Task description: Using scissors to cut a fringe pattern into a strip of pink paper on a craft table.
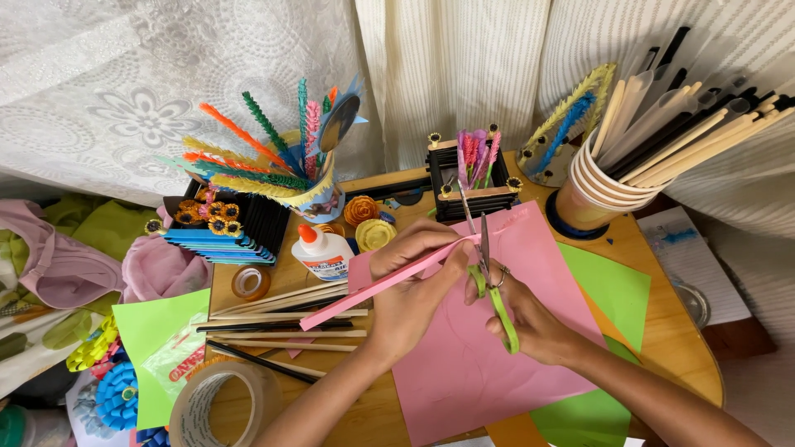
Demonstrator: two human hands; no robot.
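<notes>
1. A pink paper strip (377, 285) is pinched in the left hand (411, 285) above the pink sheet (489, 364).
2. Green-handled scissors (489, 277) are gripped by the right hand (534, 323), blades meeting the strip.
3. Fingertips are partly hidden behind the handles.
4. The tape roll (217, 406) is cut off below.

Craft clutter hems the hands: sticks (286, 323) and glue bottle (323, 252) crowd the left, a black holder (472, 186) and stick-filled paper cups (600, 186) block ahead; open pink paper (489, 364) lies nearest the person.
</notes>
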